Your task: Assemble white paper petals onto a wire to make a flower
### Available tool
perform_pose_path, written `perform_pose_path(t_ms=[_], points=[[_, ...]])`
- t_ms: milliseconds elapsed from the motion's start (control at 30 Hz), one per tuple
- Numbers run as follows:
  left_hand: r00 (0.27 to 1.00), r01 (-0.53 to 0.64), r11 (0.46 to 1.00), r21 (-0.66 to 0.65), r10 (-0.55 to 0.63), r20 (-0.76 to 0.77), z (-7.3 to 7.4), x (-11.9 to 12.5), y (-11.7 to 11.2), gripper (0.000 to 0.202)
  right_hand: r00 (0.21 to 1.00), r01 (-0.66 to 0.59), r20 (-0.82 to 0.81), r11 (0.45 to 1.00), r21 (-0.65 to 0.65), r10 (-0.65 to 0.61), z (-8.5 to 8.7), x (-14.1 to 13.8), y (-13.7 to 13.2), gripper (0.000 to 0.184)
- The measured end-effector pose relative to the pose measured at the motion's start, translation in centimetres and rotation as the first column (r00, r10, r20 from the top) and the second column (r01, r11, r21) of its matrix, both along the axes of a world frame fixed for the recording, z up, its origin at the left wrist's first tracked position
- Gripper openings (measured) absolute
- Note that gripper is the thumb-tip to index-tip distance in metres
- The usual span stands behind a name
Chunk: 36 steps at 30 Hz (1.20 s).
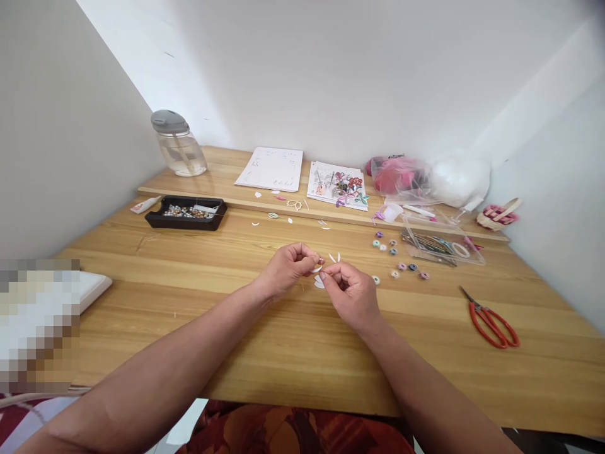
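Note:
My left hand and my right hand meet over the middle of the wooden table. Both pinch a small white curled paper strip between thumb and fingertips. Just below the fingers, a few white paper petal shapes lie on the table, and two more lie just behind. Several small coloured paper coils are scattered to the right of my right hand.
Red-handled scissors lie at the right. A clear tray of tools, a black tray of beads, a glue tube, a lidded jar, paper sheets, a flower card, plastic bags and a small basket line the back.

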<state>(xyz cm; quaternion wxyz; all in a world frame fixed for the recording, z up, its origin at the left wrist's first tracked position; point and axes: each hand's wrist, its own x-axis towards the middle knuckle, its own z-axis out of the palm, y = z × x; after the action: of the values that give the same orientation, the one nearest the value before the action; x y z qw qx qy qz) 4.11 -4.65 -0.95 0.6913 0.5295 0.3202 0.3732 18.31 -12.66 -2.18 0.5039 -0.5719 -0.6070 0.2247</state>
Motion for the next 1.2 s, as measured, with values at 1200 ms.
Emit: perform_pose_path(t_ms=[1200], points=[[0.993, 0.001, 0.988, 0.152, 0.017, -0.117, 0.3, -0.3, 0.0, 0.020, 0.998, 0.007, 0.064, 1.000, 0.030, -0.009, 0.1, -0.2, -0.2, 0.012]])
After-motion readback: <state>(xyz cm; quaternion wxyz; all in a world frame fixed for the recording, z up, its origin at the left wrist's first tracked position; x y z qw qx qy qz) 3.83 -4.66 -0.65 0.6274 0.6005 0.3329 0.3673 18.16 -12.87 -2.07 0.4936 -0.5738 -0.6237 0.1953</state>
